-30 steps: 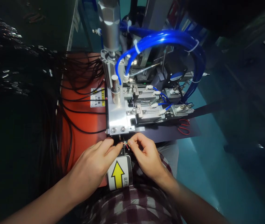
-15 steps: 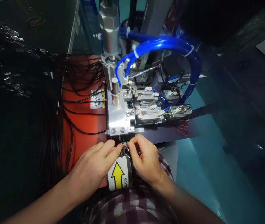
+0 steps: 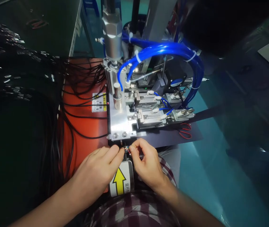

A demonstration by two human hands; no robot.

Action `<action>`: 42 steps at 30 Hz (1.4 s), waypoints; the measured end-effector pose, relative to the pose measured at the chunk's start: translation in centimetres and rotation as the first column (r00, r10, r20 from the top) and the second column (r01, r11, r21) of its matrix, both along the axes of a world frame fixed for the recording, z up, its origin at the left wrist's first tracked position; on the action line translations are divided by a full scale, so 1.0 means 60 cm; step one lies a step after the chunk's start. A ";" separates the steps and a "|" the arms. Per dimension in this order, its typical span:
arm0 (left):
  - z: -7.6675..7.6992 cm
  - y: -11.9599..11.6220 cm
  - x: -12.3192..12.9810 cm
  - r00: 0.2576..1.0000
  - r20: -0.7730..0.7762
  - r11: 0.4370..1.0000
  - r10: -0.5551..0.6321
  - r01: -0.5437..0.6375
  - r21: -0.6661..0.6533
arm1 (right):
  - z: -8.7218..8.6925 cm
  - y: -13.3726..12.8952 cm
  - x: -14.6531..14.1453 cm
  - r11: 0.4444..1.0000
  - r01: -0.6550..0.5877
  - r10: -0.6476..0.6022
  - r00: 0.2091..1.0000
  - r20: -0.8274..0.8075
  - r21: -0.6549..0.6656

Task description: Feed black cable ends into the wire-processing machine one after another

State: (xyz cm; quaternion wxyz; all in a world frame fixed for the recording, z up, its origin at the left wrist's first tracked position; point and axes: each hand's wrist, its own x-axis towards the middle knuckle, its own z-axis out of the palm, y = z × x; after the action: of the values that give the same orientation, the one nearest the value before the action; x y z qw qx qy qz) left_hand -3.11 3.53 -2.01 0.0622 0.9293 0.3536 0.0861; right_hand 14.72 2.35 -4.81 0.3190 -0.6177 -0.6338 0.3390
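Note:
Both hands meet at the front edge of a metal machine (image 3: 121,123). Between the fingertips lie thin coloured wires (image 3: 129,151), red and white among them, too small to make out fully. My right hand (image 3: 148,160) pinches these wires between thumb and forefinger. My left hand (image 3: 101,164) is closed, palm down, its fingertips at the other side of the wires; what they hold is hidden. Just below sits a white label with a yellow arrow (image 3: 119,181).
Black cables (image 3: 84,116) run across an orange-red surface (image 3: 87,126) on the left. Blue air tubes (image 3: 165,49) arch over the machine's cylinders. Red-handled scissors (image 3: 185,130) lie on the dark plate to the right. A bundle of dark cables (image 3: 51,132) hangs at far left.
The view has tilted slightly, so the machine sits a little lower. Both hands stay at the same spot with nearly the same grip on the wires.

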 end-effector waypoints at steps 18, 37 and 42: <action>0.002 0.006 -0.003 0.998 0.052 0.999 0.029 -0.028 -0.022 | 0.015 -0.016 -0.001 0.989 0.070 -0.082 0.992 -0.094 -0.127; -0.008 0.007 -0.003 0.993 0.111 0.999 0.031 -0.027 -0.031 | -0.007 0.011 0.007 0.939 0.083 -0.242 0.849 -0.470 -0.334; -0.007 0.004 -0.003 0.993 0.105 0.996 0.045 -0.037 -0.078 | -0.003 0.005 -0.006 0.990 0.088 -0.123 0.929 -0.348 -0.114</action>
State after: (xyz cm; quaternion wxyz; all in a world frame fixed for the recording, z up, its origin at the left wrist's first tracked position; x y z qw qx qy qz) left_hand -3.31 3.77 -2.42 0.1145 0.9129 0.3718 0.1232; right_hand 14.33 2.64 -4.98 0.4156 -0.5945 -0.5146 0.4572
